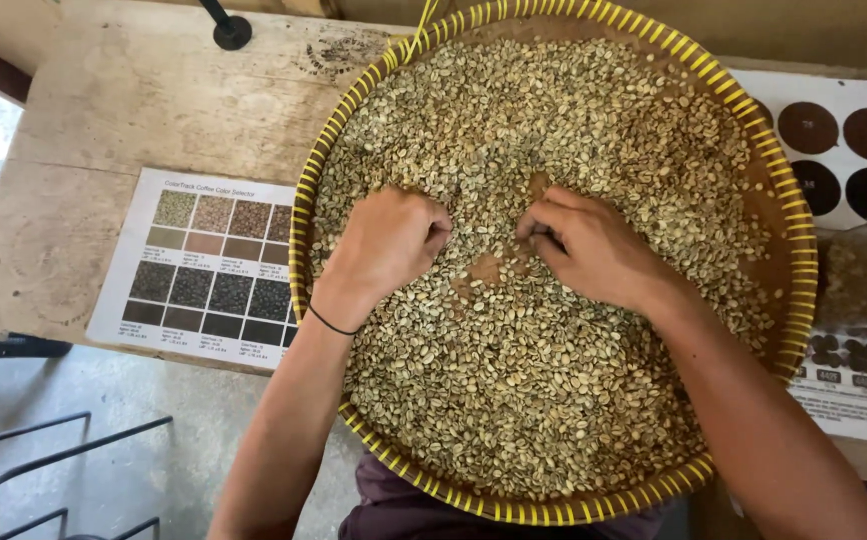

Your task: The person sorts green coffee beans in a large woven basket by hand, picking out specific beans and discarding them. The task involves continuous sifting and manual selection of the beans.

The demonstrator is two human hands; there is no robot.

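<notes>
Both hands are resting in the beans: left hand and right hand curled, fingertips facing across a bare patch of tray.

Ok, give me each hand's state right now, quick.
Left hand: fingers curled, resting in the pale green coffee beans; contents cannot be told.
Right hand: curled into the same beans; contents hidden.

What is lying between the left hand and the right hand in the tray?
In the head view, pale green beans and a bare brown tray patch lie between left hand and right hand.
</notes>
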